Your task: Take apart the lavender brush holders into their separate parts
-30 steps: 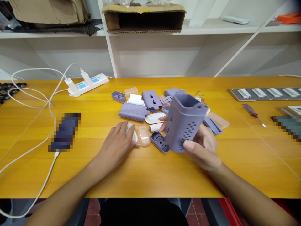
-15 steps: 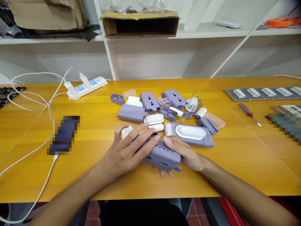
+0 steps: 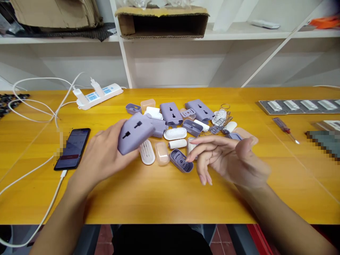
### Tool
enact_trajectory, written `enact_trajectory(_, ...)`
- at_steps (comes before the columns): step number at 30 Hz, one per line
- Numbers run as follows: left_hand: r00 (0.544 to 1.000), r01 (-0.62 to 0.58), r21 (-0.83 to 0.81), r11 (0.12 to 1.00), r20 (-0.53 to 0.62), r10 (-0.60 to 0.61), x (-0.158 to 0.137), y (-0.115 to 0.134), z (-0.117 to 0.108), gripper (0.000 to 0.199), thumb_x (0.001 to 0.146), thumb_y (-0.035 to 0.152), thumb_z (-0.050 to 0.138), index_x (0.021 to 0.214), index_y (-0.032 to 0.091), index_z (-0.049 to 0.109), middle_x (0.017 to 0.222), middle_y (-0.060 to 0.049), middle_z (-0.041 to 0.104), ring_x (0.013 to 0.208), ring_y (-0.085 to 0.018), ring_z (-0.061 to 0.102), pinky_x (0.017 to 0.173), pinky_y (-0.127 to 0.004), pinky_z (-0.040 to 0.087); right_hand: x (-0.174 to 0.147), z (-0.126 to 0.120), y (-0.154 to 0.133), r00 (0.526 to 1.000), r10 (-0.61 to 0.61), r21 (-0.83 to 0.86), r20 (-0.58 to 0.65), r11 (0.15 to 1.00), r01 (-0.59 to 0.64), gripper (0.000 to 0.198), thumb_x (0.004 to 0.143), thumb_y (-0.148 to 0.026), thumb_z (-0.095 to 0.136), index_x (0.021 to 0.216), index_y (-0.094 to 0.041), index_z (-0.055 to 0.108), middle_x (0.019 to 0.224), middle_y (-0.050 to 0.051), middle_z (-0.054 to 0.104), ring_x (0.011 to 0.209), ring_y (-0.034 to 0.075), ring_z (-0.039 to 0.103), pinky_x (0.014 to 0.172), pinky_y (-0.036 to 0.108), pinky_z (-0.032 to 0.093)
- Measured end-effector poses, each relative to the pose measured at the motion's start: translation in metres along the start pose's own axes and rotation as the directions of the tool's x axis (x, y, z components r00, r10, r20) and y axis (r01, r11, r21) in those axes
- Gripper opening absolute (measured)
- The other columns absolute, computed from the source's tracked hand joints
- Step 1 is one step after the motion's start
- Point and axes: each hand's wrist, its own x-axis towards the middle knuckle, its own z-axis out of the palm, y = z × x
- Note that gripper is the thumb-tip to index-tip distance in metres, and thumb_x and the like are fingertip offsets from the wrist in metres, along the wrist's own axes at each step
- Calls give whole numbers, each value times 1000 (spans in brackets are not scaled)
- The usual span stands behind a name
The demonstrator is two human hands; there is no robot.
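My left hand (image 3: 97,152) grips a purple plastic housing (image 3: 136,134) in the air, left of the loose parts, with its two keyhole slots facing up. My right hand (image 3: 225,159) is off the housing, palm turned partly up, fingers spread and slightly curled, holding nothing. Between the hands lie a white oval piece with slots (image 3: 147,152), a peach translucent cap (image 3: 162,153) and a small purple tray (image 3: 181,161) with a ringed insert. Behind them are a white roller (image 3: 177,143) and a white oval piece with a bumpy top (image 3: 175,133). Some parts are hidden behind my right hand.
More purple housings (image 3: 171,114) and a tangle of wire springs (image 3: 219,124) lie farther back. At left are a phone (image 3: 73,148) on a cable and a power strip (image 3: 99,96). To the right are a screwdriver (image 3: 284,128) and a metal strip with white blocks (image 3: 300,106).
My left hand has carried the housing up and left, turning its keyhole side upward. My right hand has let go of it, moved right and opened. The cap and small tray are now uncovered.
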Motion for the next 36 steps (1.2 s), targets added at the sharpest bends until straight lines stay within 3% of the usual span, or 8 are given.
enact_trajectory(8,894,186,362,913,322,-310,3,-8,0,90,103,61,53,175,12,34,133,-31,77,111,-55,78,87,-62,61,1,-4,1,990,-116,-18,-77,993,115,58,108,-70,59,129,-20,79,102,14,87,56,25,77,46,37,60)
enact_trajectory(13,877,188,373,909,352,-326,2,4,8,78,109,68,46,149,2,55,113,-30,80,107,-53,80,86,-58,63,2,-1,9,941,-270,-214,-206,950,226,50,110,-62,61,121,-19,83,88,12,84,54,23,72,46,37,56)
enact_trajectory(18,910,155,396,905,300,-287,2,12,19,86,107,75,49,147,-1,55,124,-34,75,109,-52,78,85,-56,64,-3,-6,23,793,-535,-630,-293,731,261,30,106,-49,73,122,-27,85,86,8,83,66,26,73,59,44,61)
enact_trajectory(27,963,113,336,935,195,-186,-1,9,33,91,111,67,50,164,-5,41,137,-35,69,128,-51,69,97,-59,63,-2,-24,13,737,-673,-947,-64,273,168,18,95,-31,83,113,-34,85,81,3,82,70,28,75,69,46,60)
enact_trajectory(30,975,121,231,965,153,-159,-1,5,35,87,111,65,50,159,-7,45,141,-37,66,135,-51,66,106,-59,60,-5,-39,-3,631,-770,-987,-91,152,42,5,94,-33,84,98,-32,86,79,4,79,69,30,74,70,48,57)
enact_trajectory(33,981,133,105,985,129,-146,0,2,36,90,110,65,52,161,-8,41,149,-38,61,142,-51,62,115,-61,55,-9,-59,-20,349,-911,-971,-221,238,6,18,100,-40,76,86,-30,81,72,4,71,61,28,67,66,48,53)
enact_trajectory(35,979,141,26,990,144,-143,-1,0,34,90,109,66,53,163,-5,40,157,-37,57,149,-50,58,121,-62,51,-14,-73,-32,312,-902,-944,-298,328,46,22,98,-44,78,80,-31,78,68,3,65,57,25,59,62,45,48)
enact_trajectory(36,977,139,-11,990,163,-136,-1,0,33,90,109,67,52,164,-3,40,161,-37,54,154,-49,55,124,-62,49,-17,-79,-37,391,-856,-924,-337,381,38,23,98,-45,79,80,-31,77,69,3,65,58,24,58,63,44,47)
